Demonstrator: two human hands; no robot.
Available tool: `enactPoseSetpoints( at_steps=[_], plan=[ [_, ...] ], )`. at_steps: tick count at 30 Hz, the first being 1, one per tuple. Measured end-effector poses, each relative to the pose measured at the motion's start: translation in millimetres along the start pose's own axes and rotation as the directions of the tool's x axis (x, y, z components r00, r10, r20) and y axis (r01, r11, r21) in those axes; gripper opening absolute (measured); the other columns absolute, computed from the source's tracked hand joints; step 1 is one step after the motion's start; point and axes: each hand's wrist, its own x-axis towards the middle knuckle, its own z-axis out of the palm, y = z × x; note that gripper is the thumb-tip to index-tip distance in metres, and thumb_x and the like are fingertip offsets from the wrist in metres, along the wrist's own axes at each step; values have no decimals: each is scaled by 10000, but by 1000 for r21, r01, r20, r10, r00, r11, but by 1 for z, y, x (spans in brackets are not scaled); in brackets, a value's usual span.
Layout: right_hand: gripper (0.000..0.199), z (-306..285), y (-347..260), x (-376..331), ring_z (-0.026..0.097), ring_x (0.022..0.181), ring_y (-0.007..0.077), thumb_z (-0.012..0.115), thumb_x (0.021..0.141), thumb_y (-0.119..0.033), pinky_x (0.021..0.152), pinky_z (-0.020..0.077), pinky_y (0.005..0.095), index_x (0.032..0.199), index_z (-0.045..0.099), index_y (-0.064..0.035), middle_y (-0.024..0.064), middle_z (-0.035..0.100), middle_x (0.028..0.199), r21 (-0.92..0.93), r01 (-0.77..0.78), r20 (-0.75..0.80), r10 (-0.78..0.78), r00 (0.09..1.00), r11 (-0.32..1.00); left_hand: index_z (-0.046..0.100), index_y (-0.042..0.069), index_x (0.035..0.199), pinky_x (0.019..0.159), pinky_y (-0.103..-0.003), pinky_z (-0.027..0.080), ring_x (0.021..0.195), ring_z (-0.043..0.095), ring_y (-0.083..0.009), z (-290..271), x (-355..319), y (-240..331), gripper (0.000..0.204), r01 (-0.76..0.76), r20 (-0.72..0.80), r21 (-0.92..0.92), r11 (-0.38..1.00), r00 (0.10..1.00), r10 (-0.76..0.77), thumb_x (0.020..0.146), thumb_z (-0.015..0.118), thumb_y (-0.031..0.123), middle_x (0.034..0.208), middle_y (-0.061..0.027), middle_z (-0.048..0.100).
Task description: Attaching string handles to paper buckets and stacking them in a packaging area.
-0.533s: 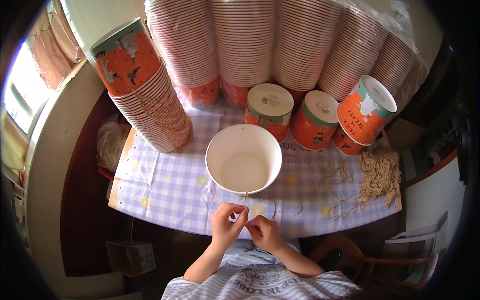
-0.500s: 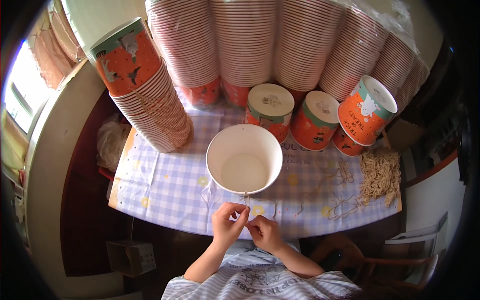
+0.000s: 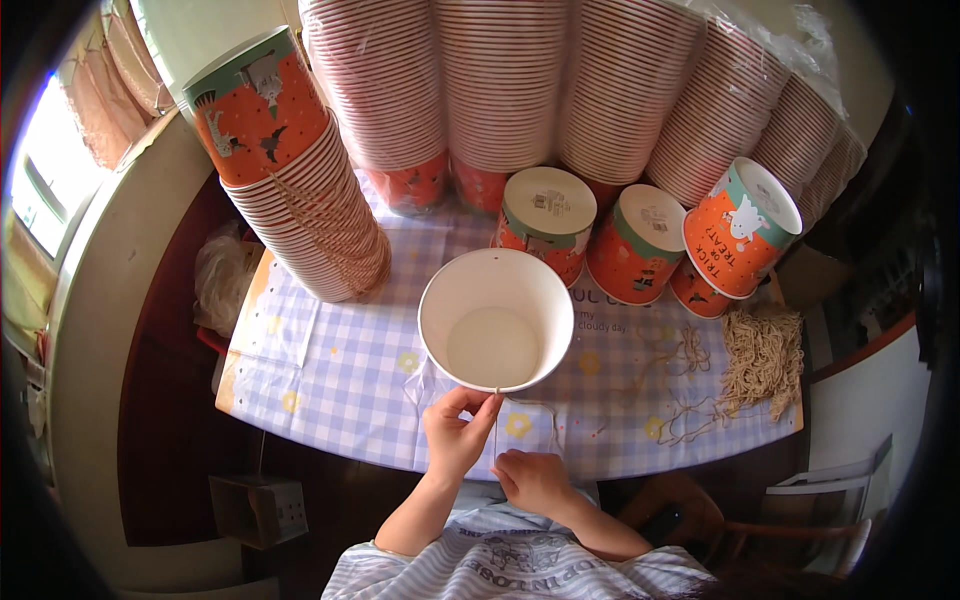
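Note:
An open paper bucket (image 3: 445,315), white inside, stands at the middle of the table's near side. Thin twine (image 3: 497,432) comes off its near rim and runs straight down between my hands. My left hand (image 3: 457,430) pinches the twine right at the rim, thumb against the fingers. Below it, close to the table's front edge, my right hand (image 3: 535,483) is closed on the twine's lower end. The fingertips there are partly hidden. A loose strand also lies on the cloth beside the bucket.
A checked cloth covers the table (image 3: 330,390). At left leans a tall stack of orange buckets (image 3: 320,225) draped with twine. Several wrapped stacks (image 3: 500,90) line the back. Upturned buckets (image 3: 640,245) stand at right, near a bundle of twine (image 3: 765,360).
My right hand has moved down, away from the left one, drawing the twine straight. The small loop at the bucket's rim has closed up. My left hand has moved slightly up to the rim.

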Motion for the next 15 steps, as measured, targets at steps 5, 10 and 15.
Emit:
enactPoseSetpoints(
  at_steps=[5, 10, 15],
  plan=[
    [130, -8, -3, 2, 562, 556, 256, 570, 754, -160, 441, 423, 373, 706, 479, -80, 46, 537, 635, -28, 53, 37, -51, 998, 998, 605, -24, 700, 492, -176, 403, 529, 504, -27, 2, 2, 3, 100, 15, -11, 12, 1000, 1000, -15, 750, 657, 44, 589, -13, 591],
    [87, -12, -5, 3, 582, 564, 243, 569, 738, -146, 444, 444, 357, 728, 518, -76, 54, 558, 654, -68, 81, 49, -78, 996, 994, 602, -23, 694, 479, -177, 402, 516, 503, -28, 3, 6, 4, 116, 5, -24, 29, 1000, 1000, -5, 746, 668, 57, 583, -17, 594],
    [151, -15, -4, -16, 583, 546, 226, 602, 754, -210, 451, 448, 339, 699, 538, -85, 52, 573, 621, 73, 57, 8, -58, 998, 996, 587, -8, 673, 464, -189, 410, 510, 517, -47, -3, 13, 3, 150, 5, 31, 99, 995, 999, -8, 713, 703, 79, 586, -30, 597]
  ],
)
